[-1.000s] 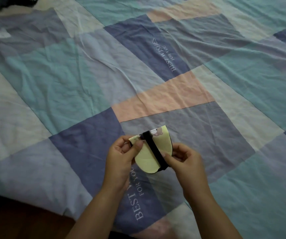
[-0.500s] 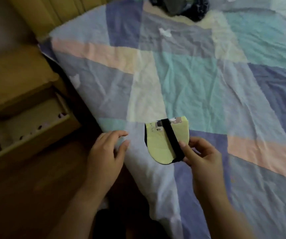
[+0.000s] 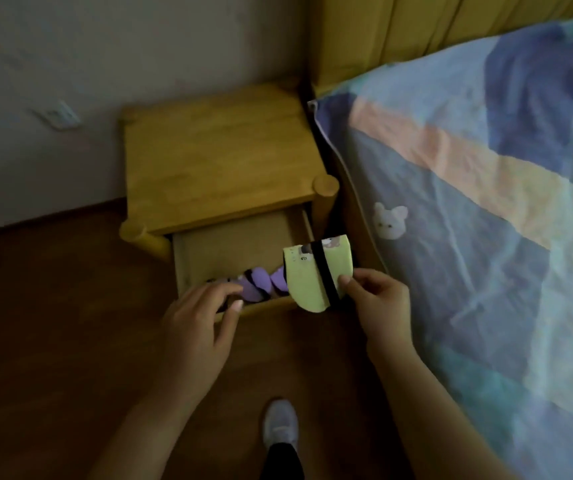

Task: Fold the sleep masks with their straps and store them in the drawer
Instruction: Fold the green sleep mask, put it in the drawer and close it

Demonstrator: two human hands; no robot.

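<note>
My right hand (image 3: 377, 306) pinches a folded pale yellow sleep mask (image 3: 309, 271) with its black strap wrapped around it, holding it upright above the right front corner of the open drawer (image 3: 229, 244). Purple folded sleep masks (image 3: 261, 284) stand in a row along the drawer's front. My left hand (image 3: 202, 327) hovers over the drawer's front edge with fingers spread and holds nothing.
The drawer belongs to a wooden nightstand (image 3: 216, 150) against the wall. A bed with a patchwork cover (image 3: 486, 202) fills the right side. Dark wooden floor (image 3: 53, 323) lies below, with my shoe (image 3: 280, 424) on it. A small white item (image 3: 58, 114) lies by the wall.
The view swung from the bed to the nightstand. My left hand let go of the mask and moved to the drawer front. My right hand carried the folded mask over the drawer.
</note>
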